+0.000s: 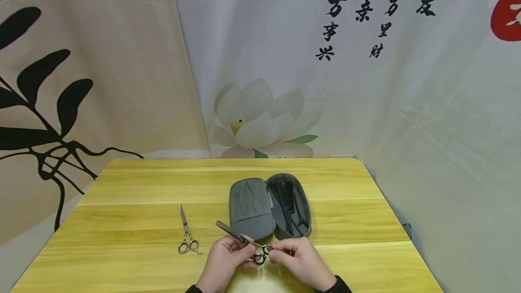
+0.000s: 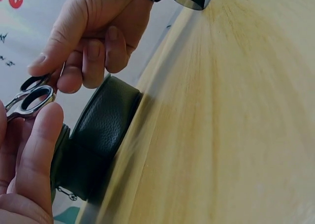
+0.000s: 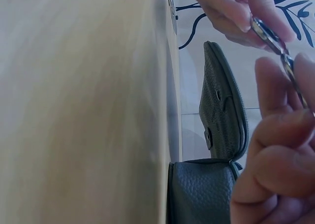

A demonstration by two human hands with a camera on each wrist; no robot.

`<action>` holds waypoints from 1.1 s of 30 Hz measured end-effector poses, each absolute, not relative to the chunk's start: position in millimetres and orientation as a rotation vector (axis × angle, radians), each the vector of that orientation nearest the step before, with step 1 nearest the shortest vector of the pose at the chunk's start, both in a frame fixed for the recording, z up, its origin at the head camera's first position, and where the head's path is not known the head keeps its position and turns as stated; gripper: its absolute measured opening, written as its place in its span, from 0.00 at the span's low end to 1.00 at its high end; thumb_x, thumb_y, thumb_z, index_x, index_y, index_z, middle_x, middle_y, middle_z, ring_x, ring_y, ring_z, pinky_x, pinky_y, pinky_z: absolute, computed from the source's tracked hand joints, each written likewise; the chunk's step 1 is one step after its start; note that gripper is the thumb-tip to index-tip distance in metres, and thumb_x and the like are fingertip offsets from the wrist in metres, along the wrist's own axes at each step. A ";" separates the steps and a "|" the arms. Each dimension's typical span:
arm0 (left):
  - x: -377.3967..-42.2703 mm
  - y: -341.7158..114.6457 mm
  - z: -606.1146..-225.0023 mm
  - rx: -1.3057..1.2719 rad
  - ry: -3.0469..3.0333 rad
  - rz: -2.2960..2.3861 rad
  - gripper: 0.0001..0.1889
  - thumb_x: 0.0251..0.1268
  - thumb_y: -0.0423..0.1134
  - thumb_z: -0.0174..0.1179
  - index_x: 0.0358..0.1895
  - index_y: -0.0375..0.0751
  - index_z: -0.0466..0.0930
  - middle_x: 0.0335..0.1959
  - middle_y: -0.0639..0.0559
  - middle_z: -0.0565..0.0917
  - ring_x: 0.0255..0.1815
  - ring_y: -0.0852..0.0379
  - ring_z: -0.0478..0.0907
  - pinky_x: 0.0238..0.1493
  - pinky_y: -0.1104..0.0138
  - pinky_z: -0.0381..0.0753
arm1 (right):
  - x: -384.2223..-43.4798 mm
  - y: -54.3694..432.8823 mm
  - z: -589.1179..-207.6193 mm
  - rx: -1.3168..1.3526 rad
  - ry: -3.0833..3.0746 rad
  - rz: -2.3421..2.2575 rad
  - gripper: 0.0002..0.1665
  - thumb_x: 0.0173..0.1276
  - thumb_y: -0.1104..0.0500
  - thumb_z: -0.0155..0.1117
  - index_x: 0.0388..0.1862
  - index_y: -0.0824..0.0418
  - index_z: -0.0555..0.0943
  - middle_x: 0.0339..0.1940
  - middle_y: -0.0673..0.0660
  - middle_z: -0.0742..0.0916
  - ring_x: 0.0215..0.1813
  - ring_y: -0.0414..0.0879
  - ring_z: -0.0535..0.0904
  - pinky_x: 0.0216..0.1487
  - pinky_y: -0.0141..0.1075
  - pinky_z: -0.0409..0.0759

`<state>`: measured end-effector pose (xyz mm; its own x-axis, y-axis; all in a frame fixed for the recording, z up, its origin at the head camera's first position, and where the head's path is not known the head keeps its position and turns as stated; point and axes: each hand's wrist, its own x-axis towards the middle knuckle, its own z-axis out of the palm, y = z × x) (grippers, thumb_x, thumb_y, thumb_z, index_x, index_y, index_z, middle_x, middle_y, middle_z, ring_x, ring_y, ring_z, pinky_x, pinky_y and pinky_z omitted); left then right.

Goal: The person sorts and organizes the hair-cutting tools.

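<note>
Both hands hold one pair of thinning scissors [image 1: 229,229] above the table's near side, the blades pointing up and left. My left hand [image 1: 229,256] pinches them around the shank and near one finger ring. With thumb and fingertips, my right hand [image 1: 300,257] grips the other ring. In the left wrist view the dark-lined ring handles [image 2: 38,100] show between the two hands; the right wrist view catches a metal ring [image 3: 267,34] edge-on. A second pair of scissors [image 1: 185,227] lies on the table left of my left hand.
Just beyond the hands, a grey zippered case [image 1: 250,193] lies unfolded, its right half holding a dark comb [image 1: 289,196] and other dark tools. The wooden table [image 1: 142,220] ends at a printed curtain [image 1: 268,67] behind.
</note>
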<state>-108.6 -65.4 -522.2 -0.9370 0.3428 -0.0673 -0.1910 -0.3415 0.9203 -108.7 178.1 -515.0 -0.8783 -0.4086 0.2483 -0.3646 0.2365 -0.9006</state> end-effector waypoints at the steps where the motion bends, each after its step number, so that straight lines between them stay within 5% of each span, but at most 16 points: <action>1: -108.7 -65.3 -522.1 0.192 1.563 2.322 0.07 0.72 0.31 0.69 0.48 0.37 0.86 0.38 0.55 0.92 0.40 0.58 0.92 0.44 0.62 0.94 | -108.9 178.1 -515.7 -0.761 2.448 -1.761 0.07 0.76 0.58 0.71 0.42 0.60 0.92 0.34 0.60 0.94 0.33 0.26 0.81 0.30 0.27 0.81; 14: -112.0 -65.0 -525.5 0.119 1.574 2.242 0.18 0.71 0.32 0.71 0.57 0.22 0.81 0.40 0.48 0.92 0.43 0.56 0.92 0.49 0.61 0.93 | -109.9 179.5 -516.8 -0.659 2.354 -1.851 0.07 0.80 0.60 0.65 0.45 0.61 0.88 0.34 0.68 0.89 0.27 0.27 0.73 0.26 0.25 0.74; 19: -112.3 -65.3 -526.0 0.125 1.594 2.247 0.23 0.72 0.31 0.70 0.61 0.16 0.76 0.40 0.47 0.93 0.41 0.58 0.93 0.47 0.63 0.93 | -109.9 181.0 -515.4 -0.611 2.297 -1.891 0.09 0.83 0.61 0.60 0.48 0.65 0.85 0.38 0.71 0.91 0.24 0.31 0.74 0.24 0.31 0.80; 33: -115.0 -68.4 -530.7 0.092 1.630 2.260 0.22 0.72 0.34 0.70 0.60 0.22 0.79 0.41 0.45 0.92 0.40 0.56 0.93 0.46 0.61 0.94 | -110.5 184.4 -515.6 -0.443 2.235 -1.956 0.14 0.83 0.58 0.61 0.52 0.70 0.79 0.37 0.75 0.90 0.23 0.34 0.74 0.17 0.27 0.75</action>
